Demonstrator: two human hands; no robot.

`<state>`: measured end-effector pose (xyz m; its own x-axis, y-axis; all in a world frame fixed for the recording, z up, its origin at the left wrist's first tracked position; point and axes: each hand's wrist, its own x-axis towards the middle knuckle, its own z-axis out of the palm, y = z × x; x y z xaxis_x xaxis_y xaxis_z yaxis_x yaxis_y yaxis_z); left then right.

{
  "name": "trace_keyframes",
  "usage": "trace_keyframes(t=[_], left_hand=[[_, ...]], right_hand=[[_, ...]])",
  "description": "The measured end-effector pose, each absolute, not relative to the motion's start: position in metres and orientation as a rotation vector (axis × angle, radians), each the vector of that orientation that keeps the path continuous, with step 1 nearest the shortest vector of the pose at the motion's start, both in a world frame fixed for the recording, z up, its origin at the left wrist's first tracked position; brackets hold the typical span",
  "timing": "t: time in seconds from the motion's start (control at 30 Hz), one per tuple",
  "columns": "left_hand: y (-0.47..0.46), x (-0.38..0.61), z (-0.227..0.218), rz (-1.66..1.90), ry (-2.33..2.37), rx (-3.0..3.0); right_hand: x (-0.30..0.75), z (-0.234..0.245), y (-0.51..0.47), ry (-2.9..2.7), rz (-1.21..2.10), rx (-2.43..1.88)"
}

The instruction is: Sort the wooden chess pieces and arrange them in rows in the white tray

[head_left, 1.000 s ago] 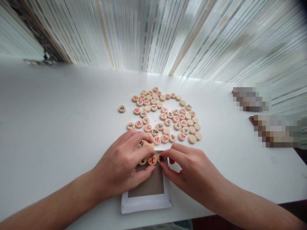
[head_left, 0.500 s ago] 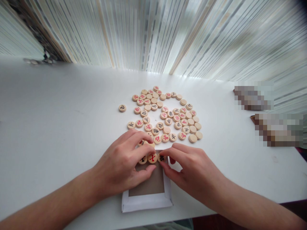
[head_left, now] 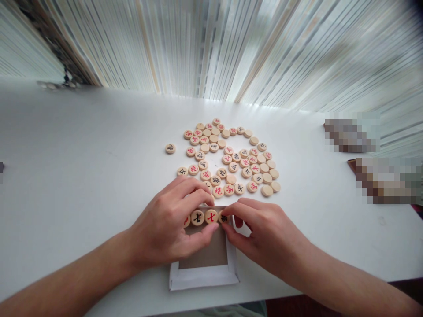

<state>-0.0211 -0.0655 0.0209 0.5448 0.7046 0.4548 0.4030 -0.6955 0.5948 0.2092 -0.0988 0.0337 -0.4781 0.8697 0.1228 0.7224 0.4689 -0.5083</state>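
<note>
A shallow white box [head_left: 205, 277] lies near the table's front edge. Along its far inner wall runs a row of round wooden Chinese chess pieces. My right hand [head_left: 264, 226] pinches a black-marked Chinese chess piece [head_left: 224, 217] at the row's right end, in the box's far right corner. Curved over the row's left part is my left hand [head_left: 172, 220], its thumb and fingers apart. The left thumb tip is at the lower edge of a red-marked piece [head_left: 211, 216]; the fingertips are by the far rim. A black-marked piece [head_left: 197, 217] sits beside it, and another red one is partly hidden.
Many loose pieces [head_left: 244, 163] lie beyond the box on the white table [head_left: 99, 185], some red or black side up, others blank. One piece [head_left: 170, 149] lies apart at left. Two blurred-out objects [head_left: 350, 135] stand at right. Striped curtains [head_left: 185, 48] hang behind.
My left fingers have shifted slightly toward the far rim, uncovering more of the row's left pieces. The right hand keeps its pinch at the corner. The view has shifted slightly.
</note>
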Motion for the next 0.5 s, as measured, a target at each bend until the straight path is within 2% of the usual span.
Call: trace_keyframes(t=[0.33, 0.5], left_hand=[[-0.033, -0.028, 0.027, 1.266, 1.253, 1.795], [0.002, -0.030, 0.032, 1.524, 1.235, 1.473]], right_hand=[[0.213, 0.036, -0.081, -2.132, 0.490, -1.212], [0.217, 0.025, -0.067, -1.986, 0.468, -1.223]])
